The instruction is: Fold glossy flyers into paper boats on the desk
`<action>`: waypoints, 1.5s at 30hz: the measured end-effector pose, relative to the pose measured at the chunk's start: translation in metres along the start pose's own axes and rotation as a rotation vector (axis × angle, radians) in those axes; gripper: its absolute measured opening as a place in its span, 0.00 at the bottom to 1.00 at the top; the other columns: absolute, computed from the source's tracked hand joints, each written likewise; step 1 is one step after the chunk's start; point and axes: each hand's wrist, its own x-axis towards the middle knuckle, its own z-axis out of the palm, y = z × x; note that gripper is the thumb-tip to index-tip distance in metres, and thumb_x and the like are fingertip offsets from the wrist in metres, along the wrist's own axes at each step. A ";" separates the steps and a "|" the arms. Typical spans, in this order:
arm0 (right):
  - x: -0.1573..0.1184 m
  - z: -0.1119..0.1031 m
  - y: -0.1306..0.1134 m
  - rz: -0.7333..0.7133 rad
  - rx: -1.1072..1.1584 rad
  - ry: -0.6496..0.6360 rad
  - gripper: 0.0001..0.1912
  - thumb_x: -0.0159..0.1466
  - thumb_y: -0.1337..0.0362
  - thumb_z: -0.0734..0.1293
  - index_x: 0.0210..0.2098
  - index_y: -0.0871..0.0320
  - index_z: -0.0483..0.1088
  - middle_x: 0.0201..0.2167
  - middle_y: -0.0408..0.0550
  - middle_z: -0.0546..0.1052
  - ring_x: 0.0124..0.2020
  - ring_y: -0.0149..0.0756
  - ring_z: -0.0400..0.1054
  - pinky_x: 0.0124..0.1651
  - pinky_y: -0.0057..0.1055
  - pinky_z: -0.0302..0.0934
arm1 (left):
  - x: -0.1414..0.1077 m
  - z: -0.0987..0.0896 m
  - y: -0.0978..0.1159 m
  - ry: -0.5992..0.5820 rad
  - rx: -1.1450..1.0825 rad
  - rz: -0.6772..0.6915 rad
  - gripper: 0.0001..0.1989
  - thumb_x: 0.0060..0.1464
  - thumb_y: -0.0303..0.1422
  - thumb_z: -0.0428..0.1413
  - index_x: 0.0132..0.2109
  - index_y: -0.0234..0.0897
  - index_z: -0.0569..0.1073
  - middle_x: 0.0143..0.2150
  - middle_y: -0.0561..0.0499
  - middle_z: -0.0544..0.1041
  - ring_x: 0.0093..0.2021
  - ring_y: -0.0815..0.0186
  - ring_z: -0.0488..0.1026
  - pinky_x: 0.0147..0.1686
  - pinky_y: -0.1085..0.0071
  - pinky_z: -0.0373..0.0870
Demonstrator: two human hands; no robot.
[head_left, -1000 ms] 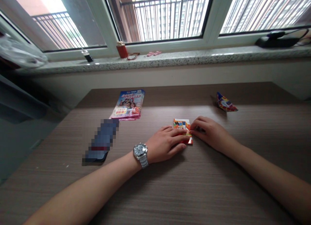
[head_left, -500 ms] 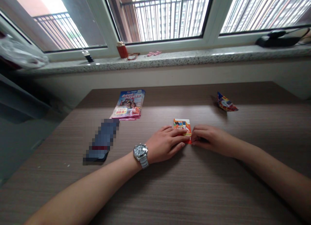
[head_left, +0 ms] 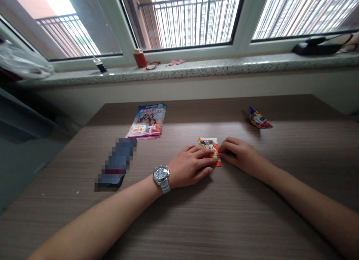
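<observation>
A small folded paper (head_left: pixel 208 143), orange, white and yellow, lies flat on the wooden table (head_left: pixel 179 222). My left hand (head_left: pixel 192 164), with a metal watch on its wrist, rests over the paper's lower left part, palm down, fingers spread and pressing on it. My right hand (head_left: pixel 238 153) is at the paper's right edge, thumb and fingertips pinched together there. Whether the paper's edge is between those fingertips is too small to tell.
A stack of printed flyers (head_left: pixel 148 121) lies at the back left, with a blurred dark phone-like object (head_left: pixel 117 162) in front of it. A folded paper boat (head_left: pixel 258 118) stands at the back right. Beyond is a stone windowsill (head_left: pixel 196 68).
My right hand has moved slightly up along the paper's right edge, its fingers drawn closer to that edge. My left hand stays on the paper. The view has shifted slightly.
</observation>
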 end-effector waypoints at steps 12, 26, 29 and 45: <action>0.016 0.001 0.000 0.154 -0.122 0.052 0.05 0.67 0.65 0.65 0.34 0.57 0.70 0.34 0.47 0.72 0.33 0.36 0.68 0.38 0.32 0.62 | -0.002 0.002 -0.001 -0.027 0.004 -0.056 0.20 0.68 0.43 0.46 0.64 0.54 0.66 0.69 0.57 0.64 0.69 0.51 0.55 0.67 0.48 0.49; 0.040 0.003 0.017 0.150 -0.266 0.087 0.07 0.66 0.66 0.62 0.32 0.56 0.70 0.33 0.49 0.73 0.32 0.38 0.67 0.36 0.33 0.60 | -0.003 0.003 -0.001 -0.007 -0.003 -0.046 0.20 0.67 0.42 0.47 0.64 0.54 0.66 0.69 0.56 0.64 0.69 0.53 0.57 0.67 0.48 0.49; 0.042 0.003 0.019 0.154 -0.281 0.096 0.07 0.66 0.66 0.62 0.32 0.55 0.70 0.33 0.49 0.73 0.31 0.37 0.67 0.36 0.32 0.60 | -0.003 0.002 -0.001 -0.005 -0.003 -0.043 0.20 0.67 0.42 0.47 0.64 0.54 0.66 0.68 0.56 0.64 0.69 0.53 0.57 0.67 0.48 0.49; 0.010 -0.006 0.009 -0.068 -0.236 -0.026 0.13 0.71 0.61 0.61 0.47 0.52 0.77 0.48 0.54 0.75 0.42 0.42 0.72 0.46 0.40 0.66 | -0.003 0.001 -0.001 0.066 0.022 -0.110 0.20 0.67 0.45 0.47 0.61 0.45 0.68 0.61 0.50 0.72 0.70 0.52 0.55 0.71 0.47 0.40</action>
